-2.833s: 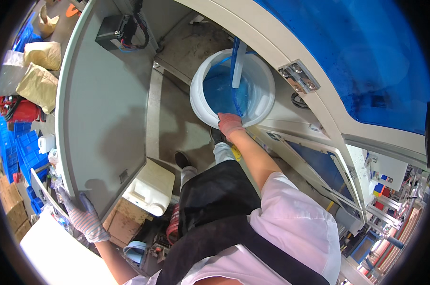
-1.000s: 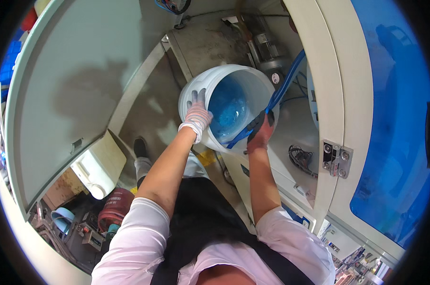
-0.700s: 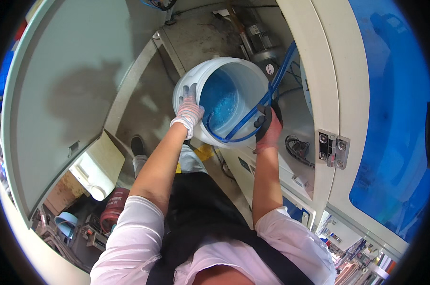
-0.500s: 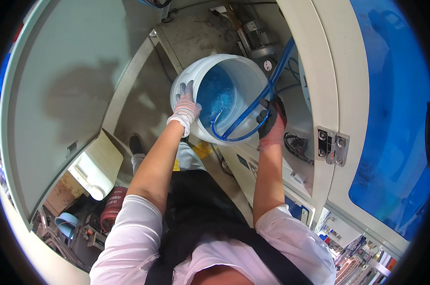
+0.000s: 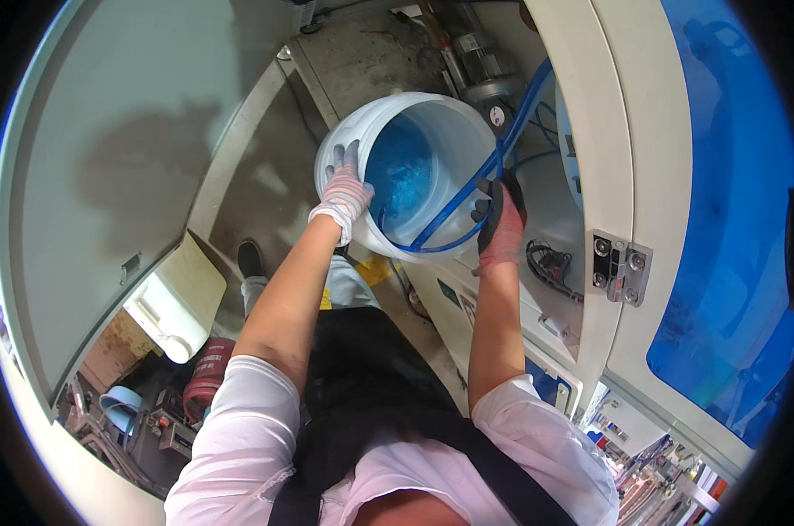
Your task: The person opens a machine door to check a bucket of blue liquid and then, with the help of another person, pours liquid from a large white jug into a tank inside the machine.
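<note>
A white plastic bucket (image 5: 467, 145) leans tilted toward me at the cabinet opening, with bright blue liquid (image 5: 403, 167) inside and ripples on its surface. My left hand (image 5: 346, 186), in a grey-and-red striped glove, grips its left rim, thumb toward the inside. Over the bucket's right side, my right hand (image 5: 504, 219), in a red glove with dark fingers, is closed around a blue hose (image 5: 454, 210). The hose bends across the bucket mouth, and its end dips into the liquid near the left inner wall, where the tip is hard to see.
Behind the bucket stands a motor (image 5: 484, 66) inside the machine cabinet. A grey door (image 5: 142, 114) hangs open on the left, and a blue-windowed door (image 5: 730, 219) with a metal hinge is on the right. A white jerrycan (image 5: 182, 294) and a red container (image 5: 208, 377) sit at lower left.
The hose's end has gone lower into the bucket, and its raised curve over the liquid has flattened. Both hands keep their holds, and the bucket has barely shifted.
</note>
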A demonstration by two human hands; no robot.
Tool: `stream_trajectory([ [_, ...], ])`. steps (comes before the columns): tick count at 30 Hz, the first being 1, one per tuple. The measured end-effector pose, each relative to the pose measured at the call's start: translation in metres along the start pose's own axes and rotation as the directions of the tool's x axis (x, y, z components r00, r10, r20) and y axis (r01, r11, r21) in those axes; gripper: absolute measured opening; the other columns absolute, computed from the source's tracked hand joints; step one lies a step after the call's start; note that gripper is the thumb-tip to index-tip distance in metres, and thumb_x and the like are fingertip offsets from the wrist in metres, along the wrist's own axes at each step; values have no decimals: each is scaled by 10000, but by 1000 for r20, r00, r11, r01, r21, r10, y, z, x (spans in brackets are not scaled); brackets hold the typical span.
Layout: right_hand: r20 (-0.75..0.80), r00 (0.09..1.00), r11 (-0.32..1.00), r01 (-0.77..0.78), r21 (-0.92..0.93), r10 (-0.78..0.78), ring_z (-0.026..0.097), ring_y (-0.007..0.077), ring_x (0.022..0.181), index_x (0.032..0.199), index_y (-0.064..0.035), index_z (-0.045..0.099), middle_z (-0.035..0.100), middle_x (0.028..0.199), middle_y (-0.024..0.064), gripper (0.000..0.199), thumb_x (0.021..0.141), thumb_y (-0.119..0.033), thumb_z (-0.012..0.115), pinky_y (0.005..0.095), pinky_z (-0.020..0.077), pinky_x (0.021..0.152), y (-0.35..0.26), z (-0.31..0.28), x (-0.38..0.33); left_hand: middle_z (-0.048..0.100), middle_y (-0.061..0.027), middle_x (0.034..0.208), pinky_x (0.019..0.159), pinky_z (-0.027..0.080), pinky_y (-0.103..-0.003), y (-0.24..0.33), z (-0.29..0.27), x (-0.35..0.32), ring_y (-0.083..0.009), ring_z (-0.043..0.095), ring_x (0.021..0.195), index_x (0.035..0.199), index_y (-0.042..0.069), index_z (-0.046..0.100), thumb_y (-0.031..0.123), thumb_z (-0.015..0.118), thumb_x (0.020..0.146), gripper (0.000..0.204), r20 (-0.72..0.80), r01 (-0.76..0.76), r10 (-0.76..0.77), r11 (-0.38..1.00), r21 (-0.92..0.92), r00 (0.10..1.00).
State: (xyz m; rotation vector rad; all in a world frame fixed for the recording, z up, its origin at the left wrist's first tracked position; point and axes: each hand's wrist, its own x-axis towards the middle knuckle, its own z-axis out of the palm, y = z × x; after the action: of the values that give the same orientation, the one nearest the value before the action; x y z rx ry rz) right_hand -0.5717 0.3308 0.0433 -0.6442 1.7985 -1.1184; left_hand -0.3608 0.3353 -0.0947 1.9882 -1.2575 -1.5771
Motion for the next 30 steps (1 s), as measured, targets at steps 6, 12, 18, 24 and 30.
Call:
stream_trajectory([
  [6,37,999,999,-24,33,23,532,104,659,1300,-87,566,671,981,63,390,934,-221,582,246,442,593,3,2,-4,136,-195,1601,1173,294,-412,-8,-2,0,-417,245,1434,1528,203,204,90,674,739,925,-29,-53,53,998,-13,998],
  [12,82,997,997,-9,71,4,559,126,710,1300,-72,555,671,1001,75,403,935,-238,598,272,468,636,4,-4,-5,199,-220,1578,1149,321,-377,-9,0,3,-380,292,1423,1531,171,191,101,665,730,934,-47,-81,82,996,24,996],
  [18,76,997,998,6,57,-10,583,147,795,1280,-57,558,660,1034,81,396,937,-248,602,288,481,700,9,-5,-4,138,-204,1599,1136,353,-400,-7,-1,3,-409,326,1399,1525,199,217,78,689,715,945,-43,-71,70,997,-7,997],
  [24,75,995,995,-72,71,67,599,172,862,1382,-85,488,639,1098,87,480,935,-212,611,306,494,751,14,-1,-3,139,-194,1602,1142,343,-403,-10,-1,2,-410,316,1405,1527,205,218,73,690,711,952,-51,-68,66,997,-23,997],
  [30,107,991,997,-76,-20,78,603,182,824,1402,-90,470,641,1099,89,494,941,-216,597,313,498,715,6,1,-3,152,-192,1601,1161,305,-416,-24,-3,2,-423,241,1434,1529,186,215,63,684,708,954,-57,-127,124,990,-54,991],
])
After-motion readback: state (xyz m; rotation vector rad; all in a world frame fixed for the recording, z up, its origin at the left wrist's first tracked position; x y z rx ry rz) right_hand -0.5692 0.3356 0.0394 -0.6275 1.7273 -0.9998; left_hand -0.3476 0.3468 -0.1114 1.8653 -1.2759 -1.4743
